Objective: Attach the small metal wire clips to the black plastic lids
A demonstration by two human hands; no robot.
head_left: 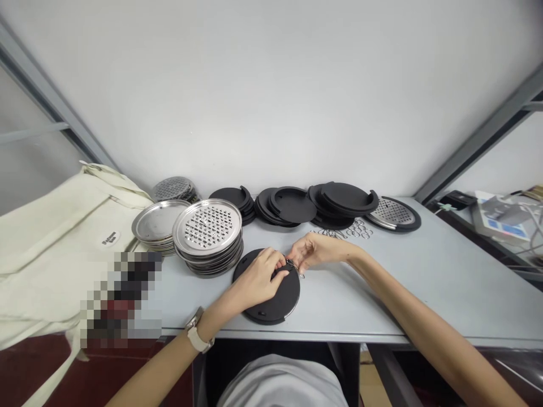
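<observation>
Black disc (271, 302): its upper middle is hiding under the left hand (261, 277).
Metal clip (294, 267): the right hand (311, 252) is pinching it; it is looking too small for telling whether it is hooking into the disc.
Rings (358, 229): at two o'clock from the disc, they are partly hiding behind the right arm (403, 288).
Silver plates (207, 226): at ten o'clock, lower ones are hiding beneath the top one.
Cream bag (46, 243): at nine o'clock, the left edge is cutting it off; a pixelated patch (123, 299) is masking something beside it.
Printed sheet (511, 229): at three o'clock, its print is blurring.
Grey cloth (282, 384): at six o'clock, the bottom edge is cutting it off.
</observation>
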